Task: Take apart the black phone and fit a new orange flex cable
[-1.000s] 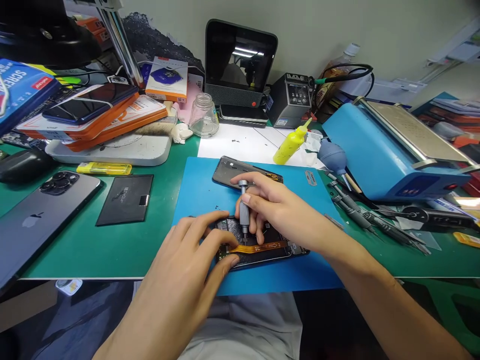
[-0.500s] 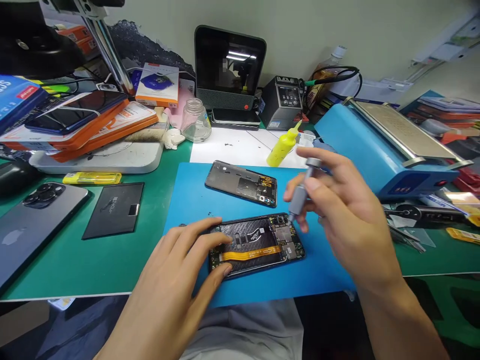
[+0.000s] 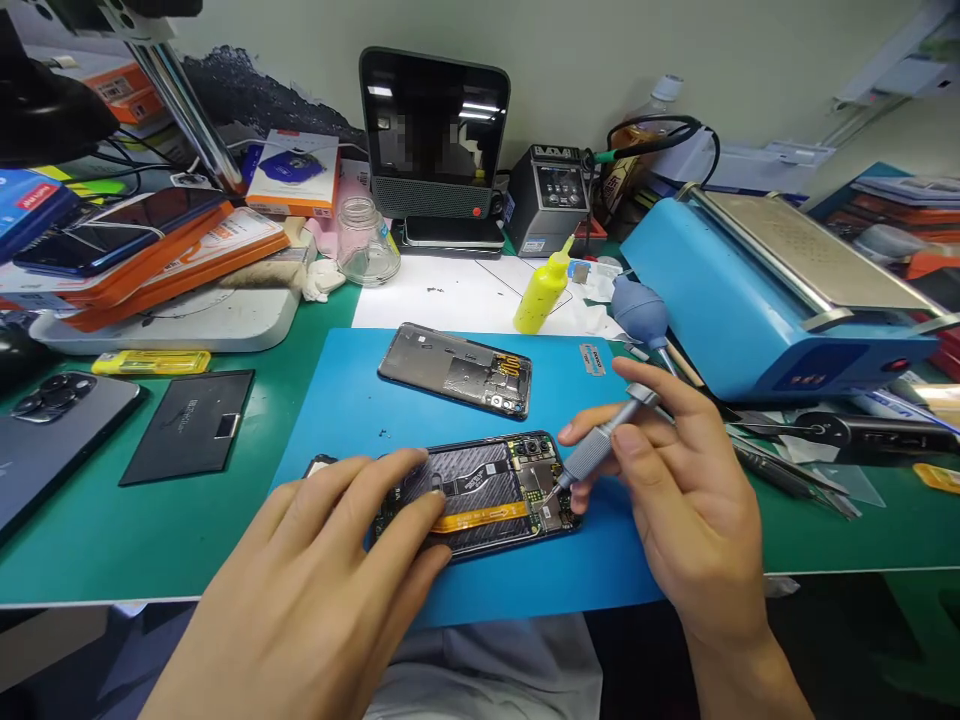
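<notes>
An opened phone (image 3: 480, 482) with its back off lies on the blue mat (image 3: 442, 595), its circuit board and orange flex cable (image 3: 484, 517) showing. Over its left end, my left hand (image 3: 337, 560) steadies it, fingers on top and thumb by the near edge. My right hand (image 3: 682, 490) is closed on a grey screwdriver (image 3: 596, 452), with the forefinger over the cap. The screwdriver leans down to the right, its tip at the board near the flex cable's right end. Behind the phone lies its removed back housing (image 3: 454, 368).
A yellow squeeze bottle (image 3: 541, 295), a glass jar (image 3: 367, 243) and a blue air blower (image 3: 641, 312) stand behind the mat. A blue heating machine (image 3: 757, 320) is at right, tweezers (image 3: 795, 475) before it. Another phone (image 3: 67, 430) and a black panel (image 3: 187, 425) lie left.
The screwdriver tip has moved from the board's upper corner down toward the flex cable's right end, and the screwdriver now tilts more. The left hand's fingers have drawn closer together. The view has shifted slightly.
</notes>
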A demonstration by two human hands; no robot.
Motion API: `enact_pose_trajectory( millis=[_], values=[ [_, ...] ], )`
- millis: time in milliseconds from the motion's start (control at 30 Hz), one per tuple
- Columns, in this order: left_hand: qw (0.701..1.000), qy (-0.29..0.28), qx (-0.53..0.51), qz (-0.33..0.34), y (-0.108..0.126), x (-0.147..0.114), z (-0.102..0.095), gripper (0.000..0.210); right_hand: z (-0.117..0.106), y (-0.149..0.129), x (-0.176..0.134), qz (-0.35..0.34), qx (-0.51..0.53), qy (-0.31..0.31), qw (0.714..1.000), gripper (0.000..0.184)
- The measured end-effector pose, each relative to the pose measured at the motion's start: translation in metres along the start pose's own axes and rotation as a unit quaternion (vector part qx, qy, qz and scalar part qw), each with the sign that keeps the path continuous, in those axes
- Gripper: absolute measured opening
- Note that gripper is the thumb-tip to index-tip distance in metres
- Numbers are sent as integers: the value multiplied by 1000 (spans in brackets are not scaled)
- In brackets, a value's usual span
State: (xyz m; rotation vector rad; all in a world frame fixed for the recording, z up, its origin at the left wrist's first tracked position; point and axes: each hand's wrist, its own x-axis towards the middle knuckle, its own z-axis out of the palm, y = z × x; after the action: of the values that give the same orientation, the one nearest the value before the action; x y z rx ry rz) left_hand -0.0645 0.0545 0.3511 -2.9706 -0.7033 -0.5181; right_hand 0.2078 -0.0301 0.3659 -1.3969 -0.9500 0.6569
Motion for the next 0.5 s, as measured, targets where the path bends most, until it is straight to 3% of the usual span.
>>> enact_pose_trajectory(
  millis=[167,300,500],
  values=[
    [999,-34,33,26,-4,4,-5,33,-2,8,2,-36,0,-21,999,36],
    [996,-50,58,45,-4,7,-6,42,1,4,1,-36,-21,-31,999,34],
    [998,-58,2,35,-2,11,-4,29,12,-4,12,-24,-96,-52,994,36]
  ],
)
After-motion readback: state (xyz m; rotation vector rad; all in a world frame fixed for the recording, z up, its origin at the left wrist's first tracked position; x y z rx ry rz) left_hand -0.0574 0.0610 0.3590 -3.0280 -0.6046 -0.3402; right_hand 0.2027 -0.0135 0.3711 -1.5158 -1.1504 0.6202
